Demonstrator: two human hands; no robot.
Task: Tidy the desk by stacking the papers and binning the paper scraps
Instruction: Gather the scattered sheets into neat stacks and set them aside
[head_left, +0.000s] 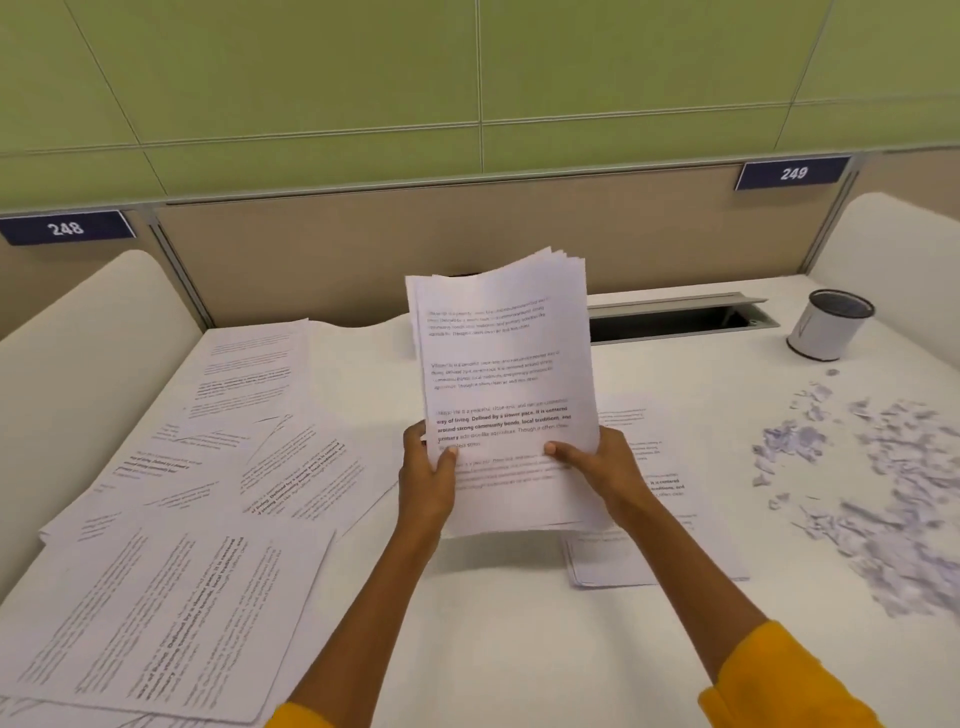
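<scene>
A sheaf of printed papers (504, 364) stands nearly upright above the middle of the white desk (493, 623). My left hand (428, 475) grips its lower left edge, thumb on the front. My right hand (597, 467) grips its lower right edge the same way. Several loose printed sheets (208, 493) lie spread and overlapping across the left half of the desk. A small flat pile of sheets (670, 519) lies under and to the right of my right forearm. Torn paper scraps (883, 478) are scattered over the right side. A small white bin (829, 332) stands at the back right.
A grey cable slot (675, 317) with its lid raised runs along the back of the desk behind the sheaf. Beige partitions with number plates 248 (65, 227) and 249 (793, 172) close off the rear. White curved dividers stand at both sides.
</scene>
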